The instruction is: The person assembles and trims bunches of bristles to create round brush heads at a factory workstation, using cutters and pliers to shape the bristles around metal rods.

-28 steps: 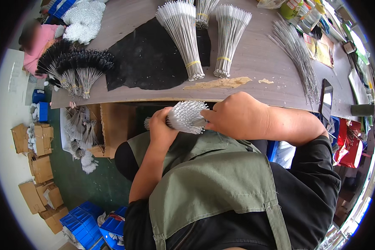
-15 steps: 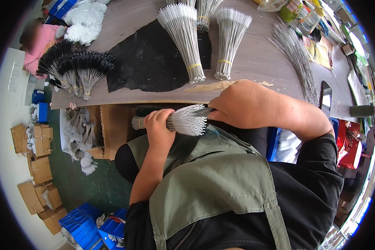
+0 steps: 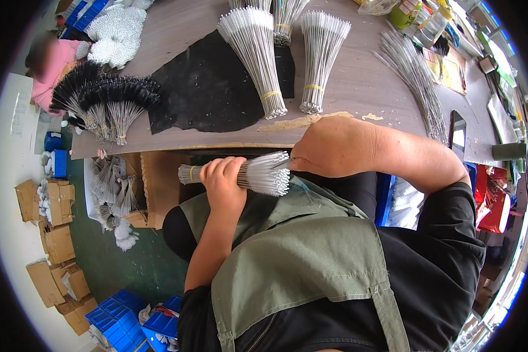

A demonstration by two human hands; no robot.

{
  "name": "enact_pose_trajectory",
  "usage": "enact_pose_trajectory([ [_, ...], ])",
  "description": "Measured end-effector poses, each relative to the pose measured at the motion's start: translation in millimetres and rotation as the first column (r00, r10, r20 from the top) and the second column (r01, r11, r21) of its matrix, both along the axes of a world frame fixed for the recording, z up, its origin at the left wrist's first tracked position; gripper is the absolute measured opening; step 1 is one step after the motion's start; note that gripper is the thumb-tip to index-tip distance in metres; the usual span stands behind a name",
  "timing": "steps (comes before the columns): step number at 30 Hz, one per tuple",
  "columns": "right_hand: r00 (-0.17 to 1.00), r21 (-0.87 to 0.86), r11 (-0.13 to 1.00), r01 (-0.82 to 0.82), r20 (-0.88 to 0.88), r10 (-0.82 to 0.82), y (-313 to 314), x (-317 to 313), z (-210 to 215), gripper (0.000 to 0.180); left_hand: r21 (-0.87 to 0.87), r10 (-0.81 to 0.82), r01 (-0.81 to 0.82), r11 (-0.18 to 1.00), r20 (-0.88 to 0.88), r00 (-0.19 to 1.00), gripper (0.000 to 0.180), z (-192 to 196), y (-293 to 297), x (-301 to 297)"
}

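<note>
My left hand (image 3: 223, 179) is wrapped round a bundle of thin wire brushes (image 3: 265, 174), held sideways over my lap just below the table edge. Their white bristle tips fan out to the right, while the tied wire ends stick out on the left. At the bristle end, my right hand (image 3: 328, 151) is closed in a pinch. A small grey, pointed piece shows at its fingertips against the bristles; I cannot tell what it is. Two white-tipped brush bundles tied with yellow bands, one leaning (image 3: 258, 64) and one upright (image 3: 320, 64), stand on the table beyond.
Black-bristled brush bundles (image 3: 117, 105) and a black sheet (image 3: 205, 88) lie on the table. Loose wires (image 3: 413, 82) and a phone (image 3: 457, 132) are at the right. Under the table stands a cardboard box (image 3: 161, 185). A person in pink (image 3: 50, 73) is at the far left.
The bundle and my left hand have shifted slightly, with the bristle end tilting a little downward. My right hand has drawn slightly left and stays at the bristle tips.
</note>
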State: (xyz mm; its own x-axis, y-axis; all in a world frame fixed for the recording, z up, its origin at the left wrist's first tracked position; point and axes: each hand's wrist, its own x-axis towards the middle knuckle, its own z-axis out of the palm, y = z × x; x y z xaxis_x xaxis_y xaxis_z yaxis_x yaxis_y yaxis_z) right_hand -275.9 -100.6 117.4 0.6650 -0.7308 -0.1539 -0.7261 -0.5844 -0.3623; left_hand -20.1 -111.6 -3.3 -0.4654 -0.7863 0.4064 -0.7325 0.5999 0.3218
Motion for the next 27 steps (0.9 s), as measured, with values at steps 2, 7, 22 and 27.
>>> enact_pose_trajectory([
  [2,1.000,-0.005,1.000,-0.022,-0.013,0.022,-1.0,-0.3,-0.3,0.032,-0.001,-0.001,0.001,1.000,0.000,1.000,0.029,0.6,0.1,-0.5],
  [7,0.999,0.027,1.000,0.002,-0.050,-0.001,-3.3,3.3,-0.5,0.032,0.011,-0.006,0.006,1.000,0.002,1.000,0.029,-1.3,-1.2,0.5],
  [22,0.996,0.055,0.996,0.072,0.044,-0.074,0.4,7.3,-6.0,0.040,0.083,0.060,-0.055,0.995,-0.065,0.996,0.038,-6.3,-2.0,4.8],
  [27,0.994,0.059,0.995,0.076,0.071,-0.080,0.5,6.6,-7.5,0.039,0.042,0.045,-0.043,0.998,-0.066,0.997,0.030,-3.1,-1.7,3.0],
])
